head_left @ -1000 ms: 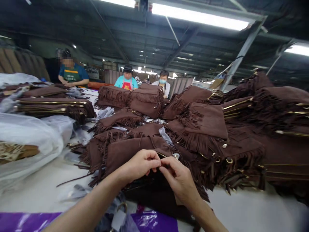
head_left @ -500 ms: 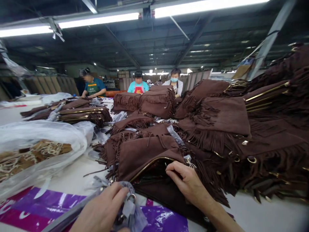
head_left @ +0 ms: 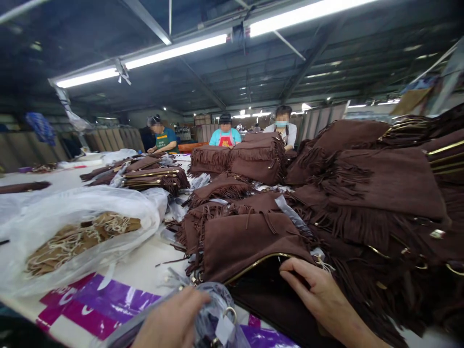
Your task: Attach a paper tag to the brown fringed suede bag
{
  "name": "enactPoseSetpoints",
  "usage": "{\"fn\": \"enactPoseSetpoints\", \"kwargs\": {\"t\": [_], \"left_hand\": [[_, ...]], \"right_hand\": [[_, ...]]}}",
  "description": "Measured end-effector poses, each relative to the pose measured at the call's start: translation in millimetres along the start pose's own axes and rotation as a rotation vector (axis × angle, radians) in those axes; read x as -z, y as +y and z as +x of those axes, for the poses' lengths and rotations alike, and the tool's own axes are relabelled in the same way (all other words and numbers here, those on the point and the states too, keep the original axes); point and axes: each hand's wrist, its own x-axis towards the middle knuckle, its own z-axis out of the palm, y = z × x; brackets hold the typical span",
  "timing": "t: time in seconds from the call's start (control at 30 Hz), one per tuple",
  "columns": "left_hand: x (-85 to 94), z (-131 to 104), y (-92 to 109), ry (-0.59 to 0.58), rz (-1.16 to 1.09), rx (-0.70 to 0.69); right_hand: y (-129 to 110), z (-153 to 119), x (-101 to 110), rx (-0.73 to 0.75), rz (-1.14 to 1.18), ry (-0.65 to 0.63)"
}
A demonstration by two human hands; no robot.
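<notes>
A brown suede-like bag (head_left: 253, 232) lies in front of me, its gold zipper (head_left: 261, 263) undone and the dark inside showing. My right hand (head_left: 315, 285) pinches the near edge of the opening, thumb against fingers. At the lower left, my left hand (head_left: 174, 316), slightly blurred, is closed over a plastic-wrapped strap (head_left: 213, 302). A metal ring (head_left: 230, 314) and a small white tag (head_left: 224, 329) stick out beside its fingers. Part of what lies under that palm is hidden.
Stacks of brown fringed bags (head_left: 391, 183) rise on the right and behind. A clear plastic bag (head_left: 145, 203) with corded tan tags (head_left: 83, 237) lies left. Purple printed plastic (head_left: 112, 299) covers the near table. Several co-workers (head_left: 224, 135) are across the table.
The view has swung left, so everything sits further right in the picture. My right hand still pinches the bag's opening; my left hand stays over the wrapped strap.
</notes>
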Motion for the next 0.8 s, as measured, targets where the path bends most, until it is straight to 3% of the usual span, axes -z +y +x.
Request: {"fn": "enactPoseSetpoints", "kwargs": {"t": [0.1, 0.23, 0.33, 0.43, 0.5, 0.57, 0.67, 0.73, 0.8], "left_hand": [[21.9, 17.1, -20.5, -0.072, -0.075, 0.36], [20.2, 42.4, -33.1, -0.186, -0.025, 0.33], [5.7, 48.5, -34.5, -0.05, -0.1, 0.365], [-2.1, 47.7, -42.4, 0.127, -0.411, 0.428], [0.8, 47.8, -49.9, 0.243, -0.633, 0.466], [9.5, 47.6, -53.7, 0.342, -0.622, 0.472], [22.6, 40.2, -43.9, 0.421, -0.203, 0.351], [22.1, 28.9, -27.9, 0.387, -0.004, 0.086], [10.8, 14.3, -10.5, 0.227, 0.062, -0.281]], "right_hand": [[4.1, 1.7, -2.7, 0.024, -0.022, 0.01], [7.5, 3.9, -4.2, 0.037, -0.05, 0.009], [8.1, 2.8, -3.3, 0.044, -0.032, -0.005], [8.3, 1.4, -2.9, 0.045, -0.019, -0.018], [8.8, 1.2, -3.5, 0.033, -0.015, -0.021], [9.2, 1.3, -4.2, 0.015, -0.017, -0.033], [7.7, 1.1, -3.7, -0.004, -0.022, -0.068], [5.1, 0.9, -1.9, -0.01, -0.015, -0.09], [2.1, 1.1, 0.3, -0.012, -0.008, -0.099]]}}
